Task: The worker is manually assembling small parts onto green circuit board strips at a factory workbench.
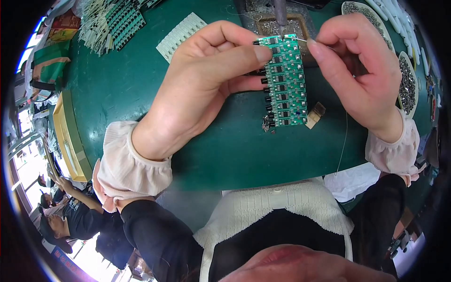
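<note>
My left hand (206,70) grips a green circuit board panel (286,87) by its left edge, thumb on top near the upper corner. Rows of small black chips and solder spots run down the panel. My right hand (359,66) pinches a thin strand of solder wire (297,39) between thumb and forefinger. The wire reaches over to the panel's top edge. There the dark tip of a soldering iron (280,16) points down, touching or very close to the board. A length of the wire hangs below my right hand.
A solder-flecked tray (305,28) sits behind the panel. Dishes of small metal parts (408,84) stand at the right. Another board panel (126,23) and a pale perforated strip (181,36) lie far left. A small tan block (315,115) rests by the panel. Other people are at left.
</note>
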The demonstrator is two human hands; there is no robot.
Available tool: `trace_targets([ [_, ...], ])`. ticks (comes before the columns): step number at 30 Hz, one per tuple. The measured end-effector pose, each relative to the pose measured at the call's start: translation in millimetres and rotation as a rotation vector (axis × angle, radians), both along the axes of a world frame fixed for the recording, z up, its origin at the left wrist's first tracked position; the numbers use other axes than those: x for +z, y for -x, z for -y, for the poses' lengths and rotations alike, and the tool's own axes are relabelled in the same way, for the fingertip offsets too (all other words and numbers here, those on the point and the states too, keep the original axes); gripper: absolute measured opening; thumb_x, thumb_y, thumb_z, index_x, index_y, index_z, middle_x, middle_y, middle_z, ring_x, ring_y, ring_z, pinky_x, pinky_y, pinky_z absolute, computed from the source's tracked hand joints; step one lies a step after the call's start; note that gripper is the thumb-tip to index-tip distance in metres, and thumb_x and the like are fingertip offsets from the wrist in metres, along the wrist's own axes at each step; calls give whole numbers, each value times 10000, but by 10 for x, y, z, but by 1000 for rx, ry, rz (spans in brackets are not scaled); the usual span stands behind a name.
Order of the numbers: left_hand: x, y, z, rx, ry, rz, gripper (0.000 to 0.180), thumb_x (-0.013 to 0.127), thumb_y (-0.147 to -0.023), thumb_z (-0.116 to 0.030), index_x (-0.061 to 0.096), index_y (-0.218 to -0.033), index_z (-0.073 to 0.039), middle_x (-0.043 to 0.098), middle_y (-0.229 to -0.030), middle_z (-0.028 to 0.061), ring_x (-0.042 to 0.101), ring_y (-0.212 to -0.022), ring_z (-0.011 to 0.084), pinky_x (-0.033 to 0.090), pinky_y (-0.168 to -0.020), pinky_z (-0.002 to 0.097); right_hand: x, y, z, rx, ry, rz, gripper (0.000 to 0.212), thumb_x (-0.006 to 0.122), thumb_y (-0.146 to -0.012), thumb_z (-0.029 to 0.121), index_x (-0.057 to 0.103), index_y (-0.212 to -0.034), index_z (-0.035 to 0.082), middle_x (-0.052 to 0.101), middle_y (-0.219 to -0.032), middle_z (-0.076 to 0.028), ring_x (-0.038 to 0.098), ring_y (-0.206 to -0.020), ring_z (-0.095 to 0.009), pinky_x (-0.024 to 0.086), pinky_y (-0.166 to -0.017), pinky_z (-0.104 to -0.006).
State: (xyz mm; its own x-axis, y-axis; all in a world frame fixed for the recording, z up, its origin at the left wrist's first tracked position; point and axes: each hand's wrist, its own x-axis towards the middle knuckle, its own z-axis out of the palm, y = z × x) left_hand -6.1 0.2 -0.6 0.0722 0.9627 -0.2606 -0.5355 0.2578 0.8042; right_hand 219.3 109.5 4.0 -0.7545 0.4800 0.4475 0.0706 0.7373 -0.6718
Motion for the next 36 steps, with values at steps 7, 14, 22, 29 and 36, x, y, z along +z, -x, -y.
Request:
trace_targets([
  [7, 5, -2, 0, -7, 0, 18, 88, 641, -986, -110, 650, -1056, -57, 711, -990, 26, 691, -845, 72, 606, -712, 196, 16, -4, 11, 8, -5, 5, 138, 648, -936, -83, 592, -1050, -29, 553, -927, -13, 507, -702, -17, 382, -592, -155],
  [14, 6, 12, -3, 1, -1, 29, 91, 637, -986, -101, 652, -1063, -55, 707, -990, 25, 690, -830, 71, 608, -705, 200, 28, 11, -2, 27, -29, 17, 138, 651, -935, -83, 594, -1047, -27, 560, -920, -11, 507, -701, -18, 386, -590, -158],
  [22, 21, -25, 38, -15, 15, 9, 83, 639, -983, -79, 649, -1062, -54, 709, -987, 23, 691, -846, 73, 607, -711, 207, 6, -27, -53, -16, -3, 34, 110, 623, -974, -38, 570, -1067, -10, 556, -884, 10, 500, -727, -19, 385, -624, -168],
  [29, -19, -116, 155, 3, -88, -145, 96, 669, -944, 8, 623, -1024, -20, 725, -1047, 73, 689, -892, 110, 589, -751, 246, 90, -93, 4, -86, 226, 141, 73, 570, -1027, 68, 499, -1023, 53, 493, -627, 51, 436, -516, -23, 296, -490, -195],
  [36, 173, -126, 187, 178, -1052, -1301, 270, 735, -684, 143, 640, -918, 49, 724, -994, 217, 705, -830, 293, 577, -676, 317, 17, -602, -31, -2, 352, 244, 88, 579, -1010, 50, 492, -995, 47, 509, -641, 31, 455, -518, -29, 310, -491, -194],
])
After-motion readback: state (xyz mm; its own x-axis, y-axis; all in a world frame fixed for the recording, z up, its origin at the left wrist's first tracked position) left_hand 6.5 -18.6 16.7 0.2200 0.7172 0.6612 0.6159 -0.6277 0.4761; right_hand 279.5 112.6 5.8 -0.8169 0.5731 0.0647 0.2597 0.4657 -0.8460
